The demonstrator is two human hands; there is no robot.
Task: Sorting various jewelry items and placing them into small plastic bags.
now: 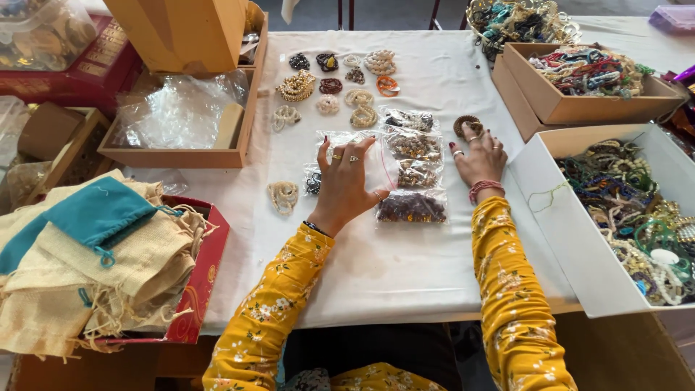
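Resting flat on a clear plastic bag (376,168), the left hand (346,185) has its fingers spread and pointing away from the body; rings show on two of them. Bag lies on the white tablecloth (405,268), mid-table, beside a column of small clear packets (413,170) filled with brown and dark beads. Right hand (481,156) sits just right of that column, fingers loosely spread, fingertips touching a brown bead bracelet (468,126); whether it pinches the bracelet, cannot tell. Red bangles on the right wrist, yellow flowered sleeves on both arms.

Beyond the hands: rows of loose bracelets (340,83), cream, brown, orange, black. Right edge: a white box (579,239) heaped with green, blue and cream beads; behind it two brown cardboard trays (550,108) of mixed strands. Left: a wooden tray (181,156) holding crumpled clear plastic; nearer, a red box (199,289) stuffed with cream cloth pouches and one teal pouch (98,213).
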